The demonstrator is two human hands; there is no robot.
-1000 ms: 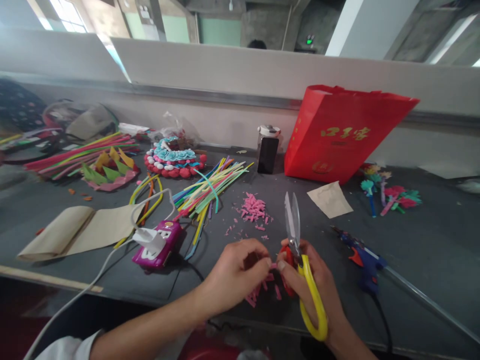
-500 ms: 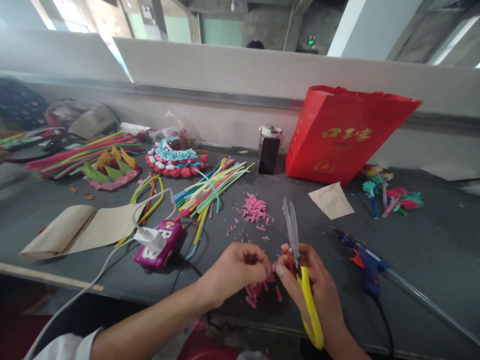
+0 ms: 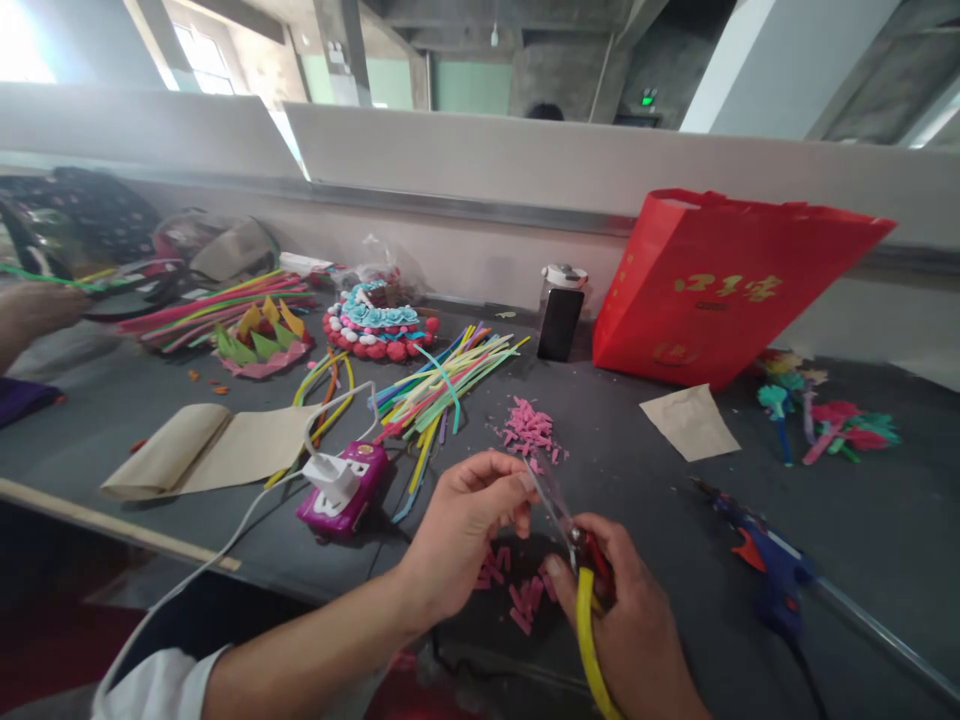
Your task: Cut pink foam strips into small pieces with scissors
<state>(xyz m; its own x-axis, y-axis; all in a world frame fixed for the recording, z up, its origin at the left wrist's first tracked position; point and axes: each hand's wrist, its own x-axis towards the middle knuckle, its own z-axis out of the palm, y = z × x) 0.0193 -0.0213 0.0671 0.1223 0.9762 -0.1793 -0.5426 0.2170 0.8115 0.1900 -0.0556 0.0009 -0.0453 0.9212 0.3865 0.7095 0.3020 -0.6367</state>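
My right hand (image 3: 626,625) grips yellow-handled scissors (image 3: 581,590) at the near table edge, blades tilted up and left. My left hand (image 3: 469,525) is pinched shut at the blade tips; what it pinches is too small to make out. Short pink cut pieces (image 3: 517,590) lie under both hands. A second small heap of pink cut pieces (image 3: 531,428) sits just beyond them.
Coloured pipe cleaners (image 3: 442,385), a purple power strip (image 3: 345,485) with white plug and cable, beige paper (image 3: 217,450), a blue glue gun (image 3: 765,555), a red bag (image 3: 727,285), a dark bottle (image 3: 559,315) and a decorated craft cake (image 3: 379,325) sit on the grey table. Another person's hand (image 3: 34,310) is far left.
The scissors have swung from pointing straight away to tilting left, and my left hand has risen to pinch at the blade tips. The camera shifted left, showing another person's hand.
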